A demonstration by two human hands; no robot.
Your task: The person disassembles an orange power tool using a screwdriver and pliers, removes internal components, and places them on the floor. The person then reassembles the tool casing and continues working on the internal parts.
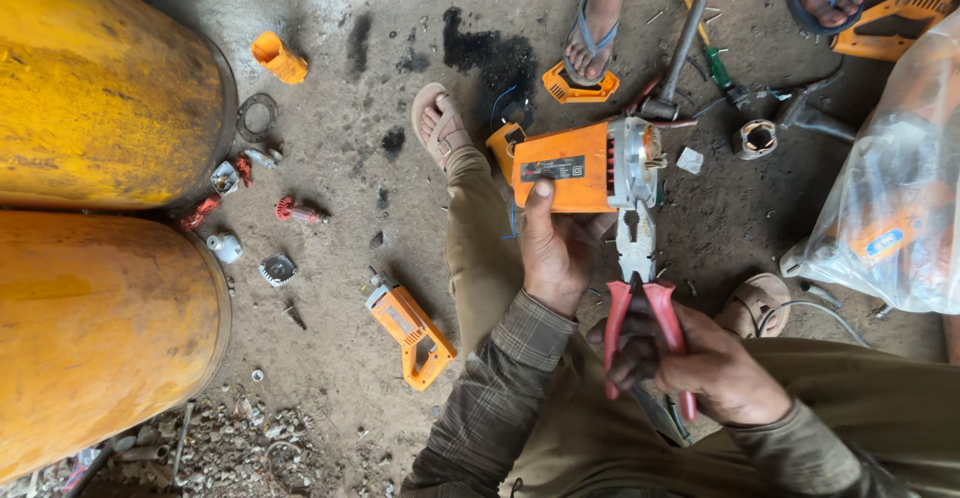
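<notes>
My left hand (pixel 556 258) clasps the orange tool body (pixel 562 169): rigid, probably hefty. My right hand (pixel 715 368) clenches red-handled pliers (pixel 640 293), jaws at 12 o'clock touching the metal gear end (pixel 636 161), probably slippery.

Orange grinder body (pixel 565 168), red-handled pliers (pixel 637 288)

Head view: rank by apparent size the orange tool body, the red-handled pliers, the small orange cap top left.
1. Orange tool body, held by the left hand.
2. Red-handled pliers, in the right hand; longer but slimmer, so close.
3. Small orange cap, clearly smallest.
</notes>
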